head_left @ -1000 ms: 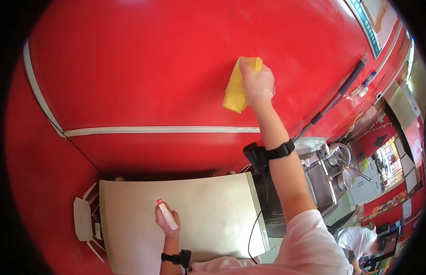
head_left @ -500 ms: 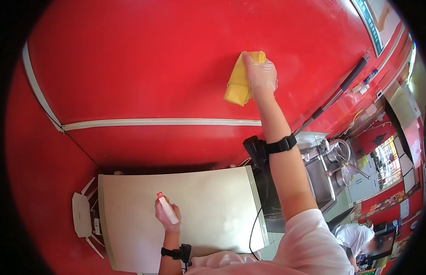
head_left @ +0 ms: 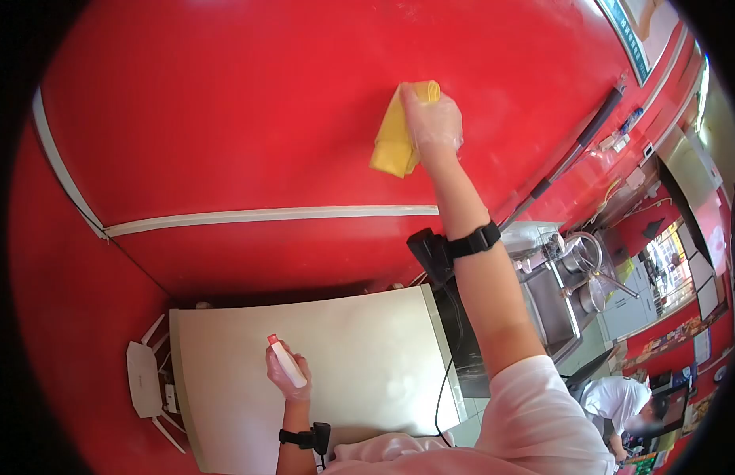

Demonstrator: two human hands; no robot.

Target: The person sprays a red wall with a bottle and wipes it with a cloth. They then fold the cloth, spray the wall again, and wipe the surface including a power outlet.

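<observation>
My right hand (head_left: 433,123), in a clear plastic glove, is closed on a folded yellow cloth (head_left: 392,141) and holds it against the red wall (head_left: 248,119). The cloth hangs down to the left of the fingers. Lower down, my gloved left hand (head_left: 290,372) grips a white spray bottle (head_left: 290,365) with a red nozzle tip (head_left: 273,339). That bottle is over the pale top of a cabinet or table (head_left: 225,348); its lower part is hidden by the hand and the viewing angle.
A white cable strip (head_left: 280,214) crosses the wall. At left sits a white router (head_left: 144,380) with antennas. A long dark-handled pole (head_left: 577,146) leans at right, above a metal sink (head_left: 551,305). A person in a white shirt (head_left: 617,400) is at lower right.
My right hand and the yellow cloth have shifted slightly left and up along the wall. My left hand stays almost in place, still holding the spray bottle.
</observation>
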